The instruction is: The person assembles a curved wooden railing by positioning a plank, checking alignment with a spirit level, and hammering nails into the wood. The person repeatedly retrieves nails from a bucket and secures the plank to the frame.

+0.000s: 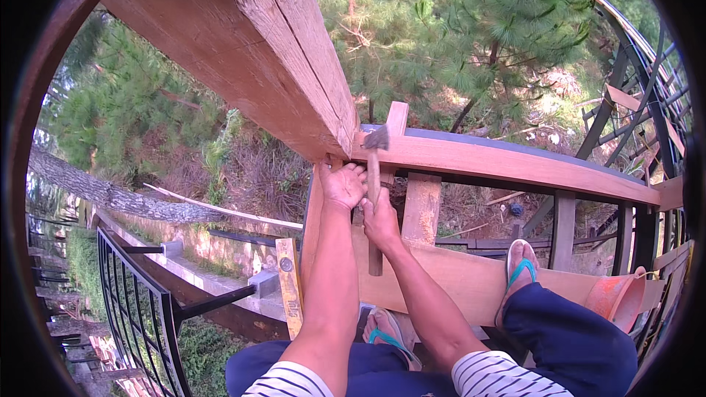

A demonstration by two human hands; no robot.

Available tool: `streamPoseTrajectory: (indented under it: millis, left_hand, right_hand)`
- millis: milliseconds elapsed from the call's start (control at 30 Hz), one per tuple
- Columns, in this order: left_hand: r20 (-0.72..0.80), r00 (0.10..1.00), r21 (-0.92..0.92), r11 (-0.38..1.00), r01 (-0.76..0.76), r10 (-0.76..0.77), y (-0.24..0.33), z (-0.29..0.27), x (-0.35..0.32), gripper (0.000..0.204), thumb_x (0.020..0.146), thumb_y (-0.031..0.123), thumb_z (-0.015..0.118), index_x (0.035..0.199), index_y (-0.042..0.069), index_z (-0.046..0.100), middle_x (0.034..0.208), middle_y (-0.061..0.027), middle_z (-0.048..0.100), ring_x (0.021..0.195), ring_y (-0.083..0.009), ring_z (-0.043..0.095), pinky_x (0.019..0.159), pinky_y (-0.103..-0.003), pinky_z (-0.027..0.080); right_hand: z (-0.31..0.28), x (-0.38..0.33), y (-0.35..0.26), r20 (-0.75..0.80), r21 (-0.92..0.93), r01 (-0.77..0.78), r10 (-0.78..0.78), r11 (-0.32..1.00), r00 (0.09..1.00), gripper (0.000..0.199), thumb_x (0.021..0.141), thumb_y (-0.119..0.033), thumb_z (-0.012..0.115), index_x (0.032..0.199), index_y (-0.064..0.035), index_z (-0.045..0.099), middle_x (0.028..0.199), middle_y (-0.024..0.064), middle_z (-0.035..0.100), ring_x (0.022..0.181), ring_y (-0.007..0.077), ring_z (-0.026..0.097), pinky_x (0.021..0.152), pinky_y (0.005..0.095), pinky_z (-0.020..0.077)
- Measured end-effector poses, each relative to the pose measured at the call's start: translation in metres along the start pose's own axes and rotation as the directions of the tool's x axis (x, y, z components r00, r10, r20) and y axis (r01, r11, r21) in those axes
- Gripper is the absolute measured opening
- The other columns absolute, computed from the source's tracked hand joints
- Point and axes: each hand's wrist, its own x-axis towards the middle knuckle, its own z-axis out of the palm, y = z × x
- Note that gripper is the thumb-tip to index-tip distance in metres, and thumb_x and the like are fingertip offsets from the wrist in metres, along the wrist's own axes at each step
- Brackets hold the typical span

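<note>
My right hand point(381, 222) is wrapped round the wooden handle of a hammer point(373, 170). The hammer stands upright in the picture, its dark metal head over the face of a horizontal wooden rail. Just left of the hammer, my left hand point(344, 187) is palm up at the lower end of a thick wooden beam point(294, 66). Its fingers are curled and its thumb reaches the corner where the beam meets the rail point(471, 158). Whatever lies between those fingers is too small to make out.
A yellow spirit level point(289, 287) leans left of my left forearm. Wooden planks point(463, 279) lie under my sandalled feet. An orange bucket point(616, 300) stands at the right. Black metal railing point(140, 294) is at the lower left, and a drop to sloping ground with trees lies beyond the rail.
</note>
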Motion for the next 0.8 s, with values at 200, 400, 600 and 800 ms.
streamPoseTrajectory:
  millis: [200, 400, 600, 800]
  left_hand:
    - [-0.398, 0.917, 0.910, 0.122, 0.395, 0.001, 0.107, 0.092, -0.064, 0.056, 0.109, 0.045, 0.050, 0.129, -0.007, 0.060, 0.104, -0.0183, 0.075, 0.075, -0.0263, 0.076, 0.062, -0.034, 0.061]
    - [-0.350, 0.933, 0.733, -0.596, 0.328, 0.082, 0.147, 0.195, -0.142, 0.072, 0.097, 0.066, 0.060, 0.093, -0.005, 0.069, 0.079, -0.0163, 0.070, 0.070, -0.0296, 0.072, 0.063, -0.044, 0.058]
    - [-0.149, 0.905, 0.616, -0.678, 0.401, 0.399, 0.038, 0.056, -0.304, 0.124, 0.078, 0.067, 0.080, 0.160, -0.004, 0.021, 0.155, -0.0387, 0.034, 0.136, -0.0524, 0.049, 0.109, -0.057, 0.047]
    - [-0.150, 0.743, 0.767, -0.397, 0.503, 0.652, -0.064, -0.045, -0.355, 0.136, 0.071, 0.056, 0.090, 0.165, 0.000, 0.009, 0.157, -0.0359, 0.033, 0.141, -0.0515, 0.043, 0.114, -0.055, 0.042]
  right_hand:
    - [-0.035, -0.025, -0.039, -0.166, 0.545, 0.009, 0.097, 0.838, 0.981, 0.022, 0.110, -0.017, 0.053, 0.123, -0.0037, 0.041, 0.073, 0.0049, 0.057, 0.061, 0.0110, 0.062, 0.055, 0.0306, 0.0522]
    - [-0.014, -0.043, -0.031, -0.145, 0.648, 0.057, 0.049, 0.760, 0.988, 0.023, 0.109, -0.019, 0.055, 0.119, -0.0026, 0.043, 0.071, 0.0053, 0.061, 0.057, 0.0133, 0.061, 0.052, 0.0333, 0.0507]
    - [-0.041, -0.025, -0.071, -0.342, 0.724, 0.297, -0.050, 0.623, 0.938, 0.034, 0.111, -0.020, 0.051, 0.139, -0.0033, 0.038, 0.081, 0.0017, 0.052, 0.060, 0.0090, 0.053, 0.053, 0.0277, 0.0497]
    - [0.012, -0.039, -0.048, -0.208, 0.696, 0.079, 0.095, 0.714, 0.974, 0.028, 0.109, -0.014, 0.051, 0.130, -0.0072, 0.035, 0.079, 0.0019, 0.050, 0.057, 0.0108, 0.051, 0.051, 0.0311, 0.0498]
